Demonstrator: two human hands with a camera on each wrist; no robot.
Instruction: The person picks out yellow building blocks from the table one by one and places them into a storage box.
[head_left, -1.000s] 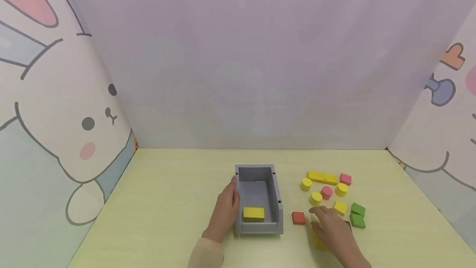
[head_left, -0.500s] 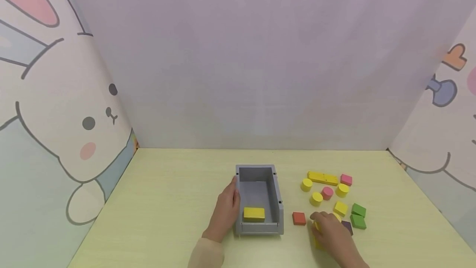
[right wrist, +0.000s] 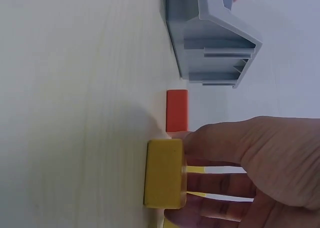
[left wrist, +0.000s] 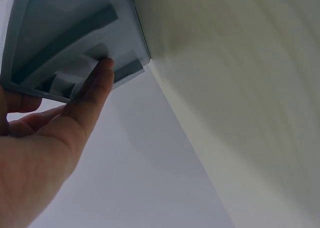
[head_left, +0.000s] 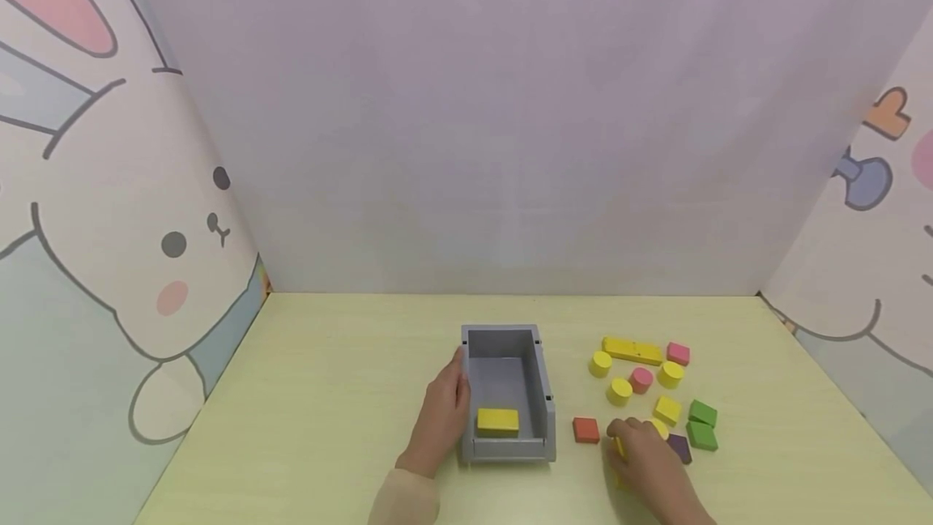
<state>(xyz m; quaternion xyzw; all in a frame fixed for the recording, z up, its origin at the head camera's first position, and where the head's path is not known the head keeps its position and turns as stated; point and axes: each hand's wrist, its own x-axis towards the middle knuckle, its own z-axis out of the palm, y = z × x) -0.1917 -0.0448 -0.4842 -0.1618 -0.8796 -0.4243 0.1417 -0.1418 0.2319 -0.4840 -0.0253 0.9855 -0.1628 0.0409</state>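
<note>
A grey storage bin (head_left: 503, 383) stands mid-table with a yellow rectangular block (head_left: 498, 421) inside its near end. My left hand (head_left: 443, 403) holds the bin's left wall; in the left wrist view, a finger lies against the outer wall (left wrist: 45, 38). To the right of the bin, my right hand (head_left: 649, 460) grips another yellow block (right wrist: 165, 174), thumb on one side and fingers on the other. That block appears upright at the table surface. The hand hides much of it in the head view. A red block (head_left: 585, 429) lies just left of the right hand.
Beyond the right hand lie yellow cylinders (head_left: 619, 391), a pink cylinder (head_left: 641, 380), a long yellow bar (head_left: 632, 350), a pink block (head_left: 678, 353) and a yellow block (head_left: 666, 410). Two green blocks (head_left: 702, 435) and a dark purple block (head_left: 679, 448) sit to its right.
My right hand has lowered and closed its fingers around the yellow block, uncovering more of the purple block beside it. My left hand and the bin have stayed in place.
</note>
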